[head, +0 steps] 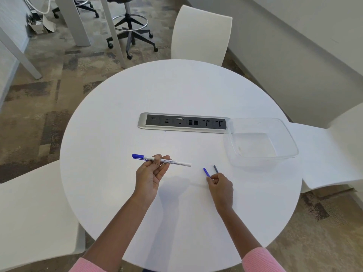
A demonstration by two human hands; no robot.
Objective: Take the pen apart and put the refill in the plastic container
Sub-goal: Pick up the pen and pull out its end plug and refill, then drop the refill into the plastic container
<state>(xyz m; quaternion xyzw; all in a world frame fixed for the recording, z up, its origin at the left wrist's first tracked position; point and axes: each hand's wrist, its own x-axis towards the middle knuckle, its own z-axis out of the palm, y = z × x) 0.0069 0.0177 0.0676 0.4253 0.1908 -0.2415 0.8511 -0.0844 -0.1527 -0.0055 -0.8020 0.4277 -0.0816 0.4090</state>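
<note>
My left hand [151, 173] holds the white pen barrel [176, 162] with its blue cap [137, 156] pointing left, a little above the round white table [117, 124]. My right hand [220, 186] pinches two short pieces pulled from the pen: a blue one [206, 172] and a dark grey one [215, 168], both sticking up and away from the fingers. The clear plastic container [290, 140] sits empty at the table's right side, beyond and to the right of my right hand.
A silver and black socket panel [143, 123] is set into the table's middle, touching the container's left corner. White chairs stand at the far side [200, 34], the right [334, 152] and the near left [33, 213].
</note>
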